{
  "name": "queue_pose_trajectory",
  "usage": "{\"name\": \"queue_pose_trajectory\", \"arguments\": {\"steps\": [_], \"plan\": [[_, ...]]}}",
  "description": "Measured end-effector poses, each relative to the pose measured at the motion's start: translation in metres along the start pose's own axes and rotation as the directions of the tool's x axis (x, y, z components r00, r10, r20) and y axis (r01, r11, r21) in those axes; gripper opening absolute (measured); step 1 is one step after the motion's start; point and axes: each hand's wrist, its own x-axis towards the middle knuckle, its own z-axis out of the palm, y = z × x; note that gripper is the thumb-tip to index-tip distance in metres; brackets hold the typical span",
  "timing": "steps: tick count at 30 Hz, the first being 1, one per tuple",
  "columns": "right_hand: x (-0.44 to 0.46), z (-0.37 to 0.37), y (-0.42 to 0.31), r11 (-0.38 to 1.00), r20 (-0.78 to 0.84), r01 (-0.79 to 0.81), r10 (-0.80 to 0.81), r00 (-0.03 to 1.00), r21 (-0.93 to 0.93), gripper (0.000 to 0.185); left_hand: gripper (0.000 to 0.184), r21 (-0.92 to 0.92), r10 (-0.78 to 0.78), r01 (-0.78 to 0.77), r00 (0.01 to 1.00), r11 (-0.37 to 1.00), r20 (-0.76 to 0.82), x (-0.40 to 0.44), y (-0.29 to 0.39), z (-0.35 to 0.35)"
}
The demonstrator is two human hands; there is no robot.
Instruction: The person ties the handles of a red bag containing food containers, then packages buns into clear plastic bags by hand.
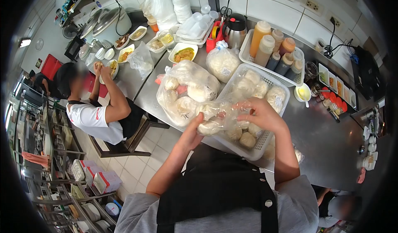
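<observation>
A clear plastic bag [212, 124] with pale, round buns or dough balls in it is held between my hands. My left hand [194, 133] grips its left side, thumb on top. My right hand [262, 116] has its curled fingers on the loose plastic at the other end. Beneath them stands a white plastic basket [256, 151] holding several bagged and loose pale buns [248, 140]. To the left lies a large clear bag [188, 85] filled with more white buns. Behind it sits a knotted bag of white food [223, 63].
Sauce bottles [264, 49] fill a second white basket [304, 65] at the back, beside a steel thermos jug [236, 31]. A bowl of yellow-orange food [183, 53] stands at back left. A seated co-worker [99, 112] handles food at the left table. A cup [303, 92] stands right.
</observation>
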Motion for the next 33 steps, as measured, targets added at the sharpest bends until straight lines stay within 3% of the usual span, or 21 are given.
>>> {"name": "queue_pose_trajectory", "arguments": {"steps": [1,2,4,5,6,7,11,13,16,17,19,23,26,28,33], "plan": [[0.0,0.0,0.004,0.938,0.022,0.251,-0.253,0.967,-0.237,0.027,0.072,0.005,-0.002,0.002,0.999,1.0,-0.044,0.0,0.0,-0.001],[0.0,0.0,0.005,0.939,0.024,0.251,-0.253,0.967,-0.235,0.027,0.072,0.005,-0.003,0.003,0.999,1.0,-0.047,0.0,0.001,-0.004],[0.001,0.001,0.007,0.938,0.083,0.3,-0.317,0.945,0.172,0.031,0.07,-0.003,-0.024,0.024,0.998,1.0,-0.052,0.001,0.003,-0.007],[0.0,0.001,0.003,0.939,0.082,0.299,-0.317,0.945,0.172,0.031,0.07,-0.003,-0.024,0.024,0.998,1.0,-0.052,0.001,0.002,-0.008],[-0.002,0.001,-0.005,0.916,0.132,0.081,-0.143,0.981,0.392,0.032,0.069,-0.03,-0.031,0.031,0.999,0.999,-0.027,0.001,0.002,-0.008],[-0.003,0.002,-0.009,0.805,0.218,-0.144,0.019,0.976,0.576,0.032,0.069,-0.057,-0.037,0.037,0.999,0.998,-0.002,0.001,0.002,-0.007],[-0.001,0.007,0.009,0.712,0.2,-0.153,0.018,0.98,0.685,0.033,0.066,-0.003,-0.049,0.049,0.999,0.999,-0.007,0.001,0.006,0.001],[0.003,0.005,0.021,0.924,0.191,0.082,-0.163,0.968,0.373,0.034,0.061,-0.057,-0.072,0.067,0.994,0.996,-0.086,0.003,0.003,-0.001],[0.007,0.012,0.028,0.953,0.191,-0.013,-0.047,0.98,0.303,0.04,0.059,-0.079,-0.117,0.112,0.99,0.991,-0.072,0.006,0.003,0.001],[0.008,0.015,0.026,0.953,0.188,-0.012,-0.047,0.981,0.303,0.04,0.059,-0.077,-0.118,0.113,0.99,0.991,-0.071,0.007,0.003,0.001],[0.01,0.02,0.018,0.855,0.25,-0.28,0.184,0.951,0.436,0.046,0.059,-0.131,-0.21,0.204,0.977,0.97,-0.028,0.007,0.004,0.004],[0.013,0.02,0.005,0.936,0.241,-0.244,0.183,0.953,0.253,0.053,0.061,-0.073,-0.22,0.216,0.974,0.974,-0.052,0.006,0.004,0.007],[0.017,0.027,0.019,0.899,0.277,-0.308,0.224,0.934,0.311,0.058,0.061,-0.045,-0.194,0.192,0.978,0.98,-0.073,0.004,0.004,0.008],[0.02,0.028,0.03,0.872,0.265,-0.351,0.269,0.926,0.341,0.052,0.061,-0.022,-0.262,0.263,0.965,0.965,0.033,0.001,0.006,0.006],[0.01,0.045,0.045,0.831,0.12,-0.267,0.239,0.964,0.488,0.035,0.059,-0.025,-0.248,0.248,0.969,0.968,0.0,0.004,0.006,0.014]]}}
